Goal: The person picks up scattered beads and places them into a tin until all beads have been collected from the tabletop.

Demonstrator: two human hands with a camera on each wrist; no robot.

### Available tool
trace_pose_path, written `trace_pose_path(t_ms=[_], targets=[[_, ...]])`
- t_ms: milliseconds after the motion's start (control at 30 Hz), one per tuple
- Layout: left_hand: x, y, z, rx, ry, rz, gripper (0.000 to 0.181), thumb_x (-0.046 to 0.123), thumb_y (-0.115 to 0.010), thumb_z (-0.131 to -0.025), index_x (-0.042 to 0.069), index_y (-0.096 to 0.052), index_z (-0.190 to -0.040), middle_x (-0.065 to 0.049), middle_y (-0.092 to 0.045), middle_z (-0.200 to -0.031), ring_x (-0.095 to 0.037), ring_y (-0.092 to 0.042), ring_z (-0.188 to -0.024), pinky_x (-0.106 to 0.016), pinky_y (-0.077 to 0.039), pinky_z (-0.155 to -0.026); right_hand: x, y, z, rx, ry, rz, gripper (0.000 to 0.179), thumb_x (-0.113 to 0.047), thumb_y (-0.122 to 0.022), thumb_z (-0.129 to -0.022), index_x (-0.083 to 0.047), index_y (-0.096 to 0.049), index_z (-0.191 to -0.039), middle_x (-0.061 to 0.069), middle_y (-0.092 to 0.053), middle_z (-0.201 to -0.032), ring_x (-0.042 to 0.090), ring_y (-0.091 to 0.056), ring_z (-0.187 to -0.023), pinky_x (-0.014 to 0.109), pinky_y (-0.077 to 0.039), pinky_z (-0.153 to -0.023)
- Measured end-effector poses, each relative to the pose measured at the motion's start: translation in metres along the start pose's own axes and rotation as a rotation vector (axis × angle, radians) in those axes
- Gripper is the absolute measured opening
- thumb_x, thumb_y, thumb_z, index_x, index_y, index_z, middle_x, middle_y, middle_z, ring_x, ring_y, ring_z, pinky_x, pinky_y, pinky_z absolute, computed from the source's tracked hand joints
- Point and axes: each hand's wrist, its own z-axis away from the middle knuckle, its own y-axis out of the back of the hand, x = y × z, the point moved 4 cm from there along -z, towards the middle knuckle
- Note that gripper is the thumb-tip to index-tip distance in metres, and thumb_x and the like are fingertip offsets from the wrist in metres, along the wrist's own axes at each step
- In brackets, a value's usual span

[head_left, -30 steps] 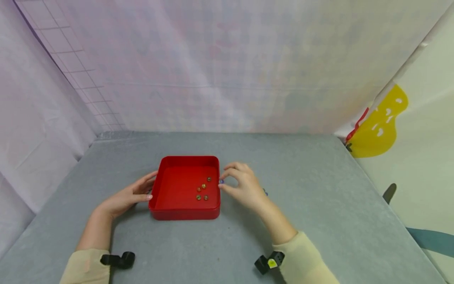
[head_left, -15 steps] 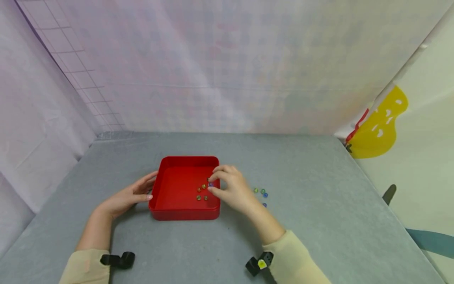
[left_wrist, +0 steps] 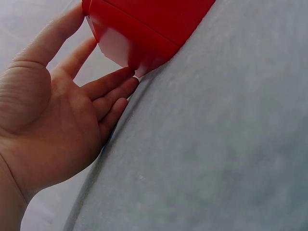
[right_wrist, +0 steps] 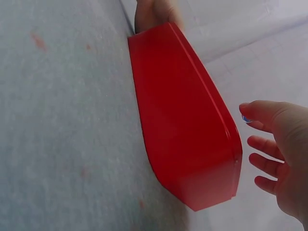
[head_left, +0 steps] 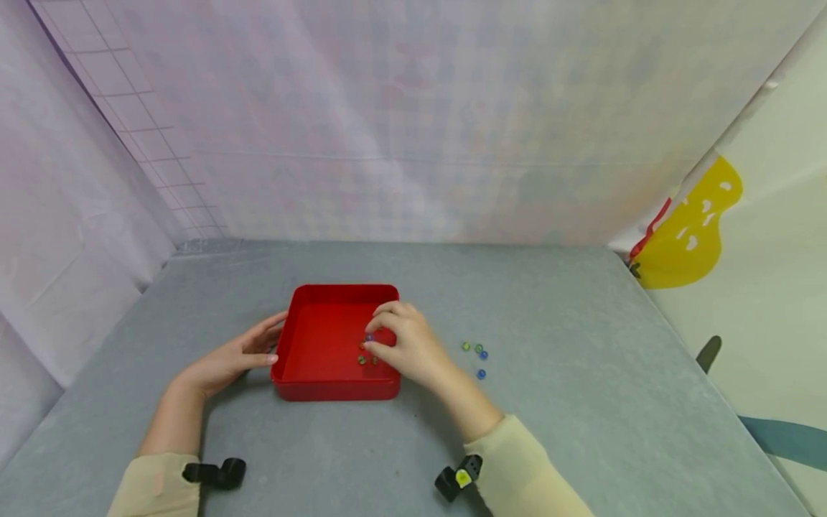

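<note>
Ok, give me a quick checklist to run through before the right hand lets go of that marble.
1. Box sitting on the table: ok.
2. Left hand touching the box's left side: ok.
3. Right hand pinching the blue marble: ok.
4. Blue marble inside the rim, seen from the head view: ok.
5. Landing spot fully visible: not ok, the right hand covers part of it.
6. Gap between blue marble and box floor: cannot tell.
</note>
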Motion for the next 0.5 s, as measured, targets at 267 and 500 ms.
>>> trace_pose_path(t_ms=[267, 500], targets=[[0.000, -0.001, 0.000, 0.003, 0.014, 0.001, 0.075, 0.016, -0.059, -0.094, 0.013, -0.014, -0.154, -0.022, -0.014, -0.155, -0.042, -0.012, -0.140, -0.062, -0.022, -0.104, -0.002, -0.011, -0.003, -0.025, 0.014, 0.022, 0.013, -0.021, -0.075, -0.084, -0.016, -0.070, -0.095, -0.001, -0.058, -0.112, 0.016, -0.049, -0.106, 0.032, -0.046, -0.086], [0.000, -0.001, 0.000, 0.003, 0.005, 0.002, 0.074, 0.015, -0.058, -0.095, 0.014, -0.015, -0.154, -0.022, -0.014, -0.155, -0.043, -0.013, -0.139, -0.062, -0.024, -0.103, -0.003, -0.022, -0.005, -0.026, 0.041, 0.010, 0.013, -0.021, -0.075, -0.084, -0.016, -0.070, -0.094, -0.001, -0.058, -0.110, 0.014, -0.050, -0.101, 0.030, -0.045, -0.083]])
